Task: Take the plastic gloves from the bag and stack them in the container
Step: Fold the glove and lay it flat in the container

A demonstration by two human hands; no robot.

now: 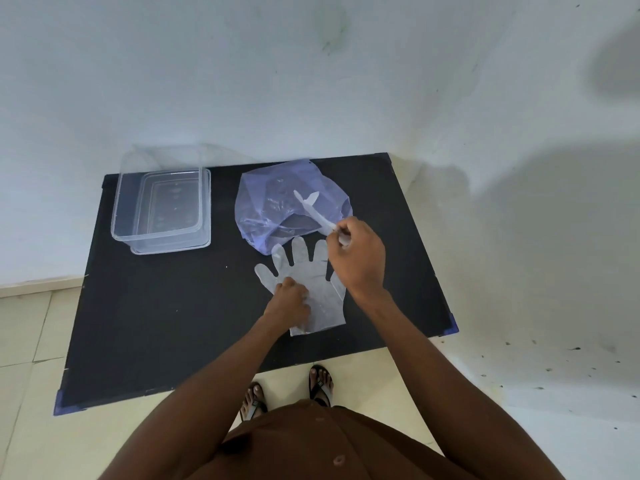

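Left hand: the left hand lies palm down on the flat glove, fingers loosely curled and pressing it to the table; it grips nothing that I can see.
Right hand: the right hand is closed in a pinch on one end of a crumpled glove, whose free end hangs over the bag.
Container: the clear container stands at the table's far left, well apart from the hands, and looks empty.
Bag: the thin bluish bag lies slumped beyond the flat glove, its mouth toward the person; more film seems to lie inside, though I cannot tell how much.
Handling: the gloves look very light, limp and slippery, likely to cling and fold on themselves. Best taken at the cuff, then smoothed flat before stacking.
Risk: a draught or a quick move could probably flip one.
Table: the black table is matt and mostly bare, with blue tape at its corners.
Room: a pale wall stands behind the table; the tiled floor shows on the left, with specks on the right.
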